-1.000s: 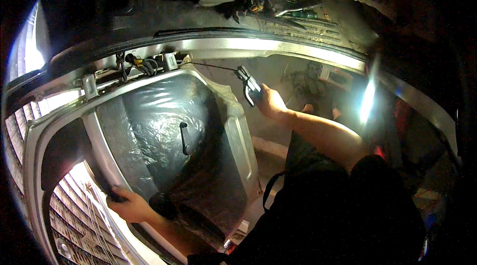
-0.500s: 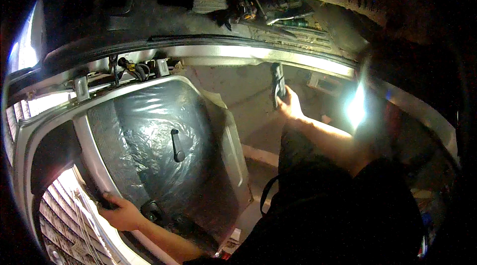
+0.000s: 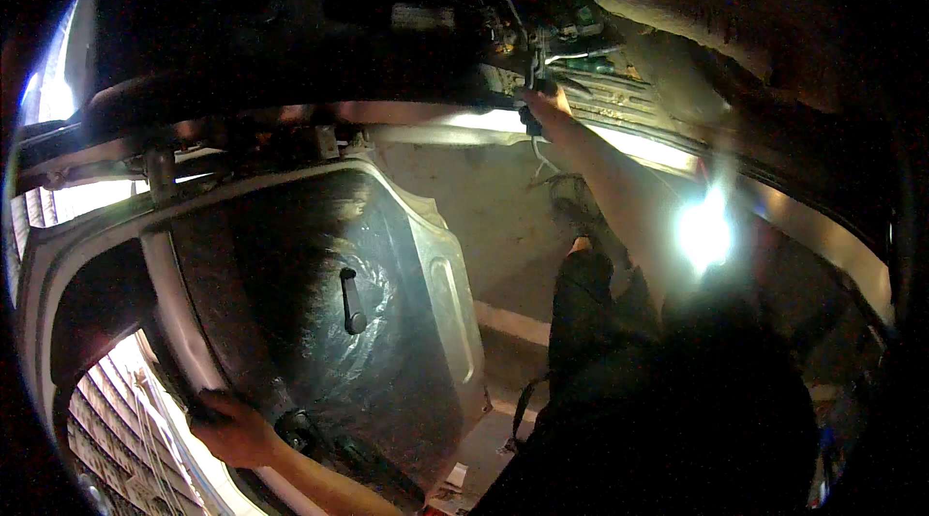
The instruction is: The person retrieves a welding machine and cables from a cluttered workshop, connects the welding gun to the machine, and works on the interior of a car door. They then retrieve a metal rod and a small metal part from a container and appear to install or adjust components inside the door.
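An open vehicle door [image 3: 450, 313] covered in dark plastic sheeting, with a black window crank [image 3: 351, 303], takes up the left half. My left hand [image 3: 232, 429] grips the inner edge of its window frame. My right hand [image 3: 548, 104] is raised over the vehicle's sill at the top centre, closed round a dark hand tool [image 3: 532, 119] that looks like pliers; the tool is mostly hidden by my fingers.
The vehicle's dark interior floor [image 3: 658, 80] holds tools and small items [image 3: 503, 32]. Below the sill is a concrete floor [image 3: 503, 226] with a dark coiled cable or hose [image 3: 566, 197]. A bright lamp [image 3: 706, 230] glares at the right. A slatted shutter [image 3: 111, 419] shows through the window opening.
My right hand has moved up with the tool from beside the door to over the sill. My left hand stays on the door frame. The sheeting and upper interior have darkened.
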A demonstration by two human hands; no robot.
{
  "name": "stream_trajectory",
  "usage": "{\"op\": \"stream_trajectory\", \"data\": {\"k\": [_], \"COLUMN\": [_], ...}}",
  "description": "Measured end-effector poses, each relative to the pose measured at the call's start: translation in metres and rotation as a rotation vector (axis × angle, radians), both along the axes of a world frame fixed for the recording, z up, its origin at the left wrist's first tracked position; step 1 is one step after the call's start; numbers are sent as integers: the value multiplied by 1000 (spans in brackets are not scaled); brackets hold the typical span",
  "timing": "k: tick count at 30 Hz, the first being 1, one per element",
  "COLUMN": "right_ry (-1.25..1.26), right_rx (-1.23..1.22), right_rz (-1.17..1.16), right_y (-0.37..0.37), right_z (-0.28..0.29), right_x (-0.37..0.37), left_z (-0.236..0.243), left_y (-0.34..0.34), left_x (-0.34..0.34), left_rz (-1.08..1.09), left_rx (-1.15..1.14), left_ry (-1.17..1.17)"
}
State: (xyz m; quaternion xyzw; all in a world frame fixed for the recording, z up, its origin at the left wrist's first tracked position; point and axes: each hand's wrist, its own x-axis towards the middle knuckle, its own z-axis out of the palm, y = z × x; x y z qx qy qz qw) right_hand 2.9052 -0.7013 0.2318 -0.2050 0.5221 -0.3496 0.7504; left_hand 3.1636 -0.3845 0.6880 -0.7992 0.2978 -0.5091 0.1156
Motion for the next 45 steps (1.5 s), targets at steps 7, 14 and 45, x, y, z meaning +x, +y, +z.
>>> {"op": "stream_trajectory", "data": {"k": [7, 14, 45], "right_ry": [-167, 270, 1092], "right_rx": [82, -375, -499], "right_rz": [-23, 193, 62], "right_y": [-46, -61, 81], "right_z": [-23, -29, -38], "right_x": [31, 64, 14], "left_z": [0, -2, 1], "left_y": [-8, 5, -17], "left_x": [-14, -3, -10], "left_rz": [110, 30, 136], "left_rx": [-46, 46, -65], "left_ry": [65, -64, 32]}}
